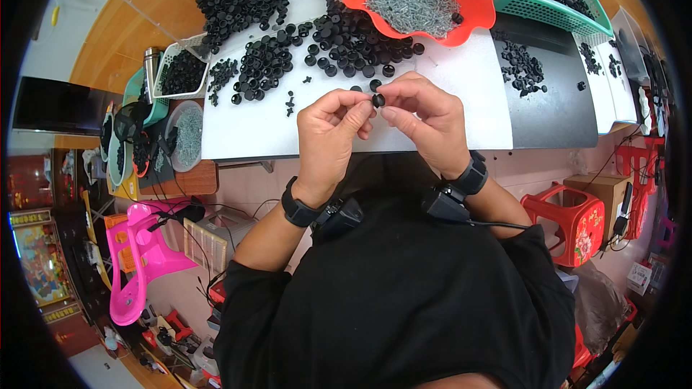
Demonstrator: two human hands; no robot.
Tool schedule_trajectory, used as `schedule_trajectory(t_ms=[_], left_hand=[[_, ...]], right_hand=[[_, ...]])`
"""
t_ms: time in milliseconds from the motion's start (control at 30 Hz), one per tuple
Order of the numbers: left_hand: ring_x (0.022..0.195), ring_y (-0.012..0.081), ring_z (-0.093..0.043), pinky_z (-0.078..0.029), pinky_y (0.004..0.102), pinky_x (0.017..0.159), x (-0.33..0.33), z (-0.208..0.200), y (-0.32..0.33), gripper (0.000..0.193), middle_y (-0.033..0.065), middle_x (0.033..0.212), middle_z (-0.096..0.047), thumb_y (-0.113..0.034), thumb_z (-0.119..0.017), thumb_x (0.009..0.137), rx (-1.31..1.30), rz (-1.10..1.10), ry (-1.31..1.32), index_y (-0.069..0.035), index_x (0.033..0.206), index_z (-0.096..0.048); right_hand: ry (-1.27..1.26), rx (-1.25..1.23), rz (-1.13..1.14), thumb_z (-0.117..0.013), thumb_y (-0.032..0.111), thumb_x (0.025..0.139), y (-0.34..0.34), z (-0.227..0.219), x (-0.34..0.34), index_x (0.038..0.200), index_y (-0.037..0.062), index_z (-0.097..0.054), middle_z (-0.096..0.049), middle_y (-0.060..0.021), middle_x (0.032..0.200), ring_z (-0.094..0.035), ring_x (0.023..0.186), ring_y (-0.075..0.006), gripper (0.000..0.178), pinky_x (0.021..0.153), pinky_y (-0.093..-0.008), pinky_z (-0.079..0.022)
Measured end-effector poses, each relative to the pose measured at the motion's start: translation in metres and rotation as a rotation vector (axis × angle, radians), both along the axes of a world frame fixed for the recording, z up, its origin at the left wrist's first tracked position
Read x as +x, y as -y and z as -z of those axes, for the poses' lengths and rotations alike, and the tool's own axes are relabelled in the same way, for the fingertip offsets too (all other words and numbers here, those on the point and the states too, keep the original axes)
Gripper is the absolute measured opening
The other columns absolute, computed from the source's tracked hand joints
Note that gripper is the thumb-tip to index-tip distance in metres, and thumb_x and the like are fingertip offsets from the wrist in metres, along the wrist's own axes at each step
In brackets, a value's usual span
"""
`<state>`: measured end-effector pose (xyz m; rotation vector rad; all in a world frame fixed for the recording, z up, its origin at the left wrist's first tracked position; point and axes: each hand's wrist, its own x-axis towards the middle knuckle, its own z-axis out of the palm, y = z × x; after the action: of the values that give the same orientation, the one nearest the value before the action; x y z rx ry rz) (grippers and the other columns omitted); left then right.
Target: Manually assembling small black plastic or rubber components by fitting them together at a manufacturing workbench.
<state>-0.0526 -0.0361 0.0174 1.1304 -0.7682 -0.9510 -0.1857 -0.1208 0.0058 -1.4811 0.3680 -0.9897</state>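
My left hand and my right hand meet above the near part of a white work surface. Between their fingertips is a small round black plastic part, pinched from both sides. Just beyond the fingers lie a couple of loose black caps. Farther off spreads a heap of similar black round caps. To its left is a pile of small black cross-shaped pieces, with several strays nearer me. The undersides of my fingers are hidden.
A red scalloped bowl of metal screws stands at the back, beside a green basket of black parts. More black pieces lie on a dark board at right. Left are a white basket and a pink chair.
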Motion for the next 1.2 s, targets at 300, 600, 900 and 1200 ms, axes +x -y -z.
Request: schedule_trajectory(t_ms=[300,600,900,1200], left_hand=[[0.060,0.0038,-0.050,-0.042,0.0175,0.053,0.004,0.003,-0.004,0.008,0.0005,0.071,-0.059,-0.008,-0.061,0.085,0.046,0.150,0.132,0.000,0.085,-0.062],[0.063,0.0066,-0.053,-0.044,0.0193,0.055,0.001,-0.002,0.001,0.009,0.0030,0.073,-0.059,-0.006,-0.061,0.085,0.066,0.225,0.098,0.001,0.089,-0.063],[0.061,0.0069,-0.051,-0.042,0.0202,0.057,0.047,0.000,0.010,0.023,0.0031,0.077,-0.057,-0.001,-0.070,0.071,0.184,-0.080,0.770,0.001,0.093,-0.063],[0.065,0.0203,-0.055,-0.044,0.0309,0.060,0.030,-0.003,0.023,0.024,0.0094,0.075,-0.053,-0.001,-0.068,0.069,0.191,0.015,1.159,-0.002,0.092,-0.064]], right_hand=[[-0.173,-0.474,0.004,-0.067,-0.006,0.068,0.014,-0.018,-0.013,0.085,-0.0010,-0.060,-0.057,-0.0076,0.081,-0.057,0.067,-0.0150,0.019,0.054,-0.0243,-0.047],[-0.180,-0.453,-0.108,-0.068,-0.007,0.067,0.025,-0.026,-0.021,0.088,-0.0006,-0.063,-0.058,-0.0068,0.078,-0.056,0.063,-0.0136,0.023,0.054,-0.0245,-0.046],[-0.090,0.075,-0.055,-0.065,-0.006,0.075,0.031,-0.003,-0.036,0.091,-0.0046,-0.064,-0.058,-0.0051,0.078,-0.055,0.058,-0.0073,0.016,0.051,-0.0188,-0.048],[-0.055,0.155,-0.049,-0.063,-0.006,0.076,0.023,-0.004,-0.033,0.093,-0.0047,-0.064,-0.057,-0.0053,0.080,-0.056,0.061,-0.0083,0.017,0.054,-0.0198,-0.049]])
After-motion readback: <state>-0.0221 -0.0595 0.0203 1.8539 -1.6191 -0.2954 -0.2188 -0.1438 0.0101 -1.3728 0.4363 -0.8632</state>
